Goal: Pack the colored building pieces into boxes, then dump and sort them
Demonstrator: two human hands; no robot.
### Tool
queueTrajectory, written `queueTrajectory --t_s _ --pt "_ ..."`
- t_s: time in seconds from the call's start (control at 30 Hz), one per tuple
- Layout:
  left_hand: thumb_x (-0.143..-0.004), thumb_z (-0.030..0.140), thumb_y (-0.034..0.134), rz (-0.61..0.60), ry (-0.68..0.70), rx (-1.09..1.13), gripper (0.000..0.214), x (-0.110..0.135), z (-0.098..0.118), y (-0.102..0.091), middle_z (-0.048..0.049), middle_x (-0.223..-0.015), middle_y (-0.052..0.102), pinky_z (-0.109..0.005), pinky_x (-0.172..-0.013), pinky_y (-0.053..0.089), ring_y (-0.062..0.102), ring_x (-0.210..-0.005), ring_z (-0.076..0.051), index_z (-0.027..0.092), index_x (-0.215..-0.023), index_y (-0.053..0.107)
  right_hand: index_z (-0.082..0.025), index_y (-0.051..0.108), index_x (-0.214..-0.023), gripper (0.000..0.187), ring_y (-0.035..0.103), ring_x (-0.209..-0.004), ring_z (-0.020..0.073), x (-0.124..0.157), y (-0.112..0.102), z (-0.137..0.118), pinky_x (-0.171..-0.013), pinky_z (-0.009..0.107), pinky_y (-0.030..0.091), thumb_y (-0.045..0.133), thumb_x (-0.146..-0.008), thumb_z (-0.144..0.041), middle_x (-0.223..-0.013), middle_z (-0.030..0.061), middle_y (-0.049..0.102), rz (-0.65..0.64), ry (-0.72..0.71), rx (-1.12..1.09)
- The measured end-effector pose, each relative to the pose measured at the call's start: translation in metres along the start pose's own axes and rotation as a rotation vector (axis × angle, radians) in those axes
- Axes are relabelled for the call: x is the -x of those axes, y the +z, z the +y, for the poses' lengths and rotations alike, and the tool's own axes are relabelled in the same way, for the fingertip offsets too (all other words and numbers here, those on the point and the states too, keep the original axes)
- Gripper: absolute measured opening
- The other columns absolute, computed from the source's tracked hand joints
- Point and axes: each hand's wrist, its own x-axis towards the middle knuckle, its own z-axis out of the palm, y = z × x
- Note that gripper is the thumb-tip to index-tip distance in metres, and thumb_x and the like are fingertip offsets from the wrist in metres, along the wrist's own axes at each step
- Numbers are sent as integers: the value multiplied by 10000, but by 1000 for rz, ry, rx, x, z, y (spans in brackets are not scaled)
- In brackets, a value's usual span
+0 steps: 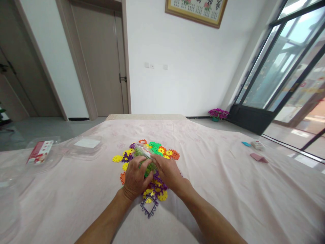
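Plastic container (140,149), clear, between curled fingers (145,165), notched discs (117,158)

Pink cloth (208,162), colorful pieces (157,184), clear containers (85,145)

We counted two hands, one left hand (135,176) and one right hand (166,168), and one box (140,148). The pieces (162,196) overlapped too much for us to count, though we made out one grey frame (145,210). We saw at least three trays (87,143), one sheet (203,166), one pink pad (259,158), one white pack (258,145) and one blue item (246,144). We found two brown doors (96,61), one glass door (264,74), three wall plates (165,67), one picture (196,12) and one flowerpot (215,119).
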Motion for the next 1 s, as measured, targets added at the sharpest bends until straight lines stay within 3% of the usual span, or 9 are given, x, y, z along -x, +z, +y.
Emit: queueTrajectory --t_s 0.13,0.3,0.53,0.63,0.73,0.9,1.0 --pt "-817 251 688 44 -7 -35 268 -1 -1 -3 -122 -1068 607 -485 -955 501 588 -1053 -296 192 -1066 610 -186 648 -1208 269 731 -967 199 1 2 -5 -804 252 515 491 -990 -166 -1072 89 776 -28 -79 89" --pt "-808 263 698 25 -1 -40 191 -3 -3 -9 -77 -967 653 -466 -961 471 601 -997 -277 216 -967 601 -183 683 -1055 205 714 -782 171 0 11 -4 -680 224 476 483 -1014 -193 -883 68 774 45 -139 203" --pt "-801 231 723 -6 54 61 172 -4 2 -11 -47 -841 659 -442 -903 499 600 -915 -260 240 -880 571 -169 688 -1200 295 723 -881 188 -1 12 14 -824 274 530 448 -1032 -201 -968 107 777 271 -158 152" --pt "-830 184 673 -60 91 147 130 0 -2 -11 -22 -750 604 -424 -891 531 586 -842 -231 241 -835 557 -166 717 -1161 312 730 -928 192 -5 0 26 -884 301 543 439 -1044 -246 -1013 115 779 490 -55 41" --pt "-876 132 606 -124 99 180 113 3 -8 -10 -7 -755 598 -443 -995 524 583 -822 -200 234 -844 568 -176 729 -1129 297 731 -905 194 -13 -8 48 -881 331 570 513 -1004 -336 -1018 102 779 680 105 -175" --pt "-921 129 594 -94 6 194 103 5 -19 -5 6 -791 623 -445 -1060 507 599 -835 -176 227 -888 592 -142 710 -1083 379 645 -588 135 -21 2 99 -543 275 581 596 -879 -441 -831 49 752 901 544 -768" --pt "-936 158 598 -1 -106 272 79 0 -23 0 3 -839 661 -428 -1056 507 633 -857 -169 230 -904 608 -115 706 -1013 410 627 -544 127 -18 17 128 -475 262 561 682 -769 -443 -793 40 738 998 765 -1011"
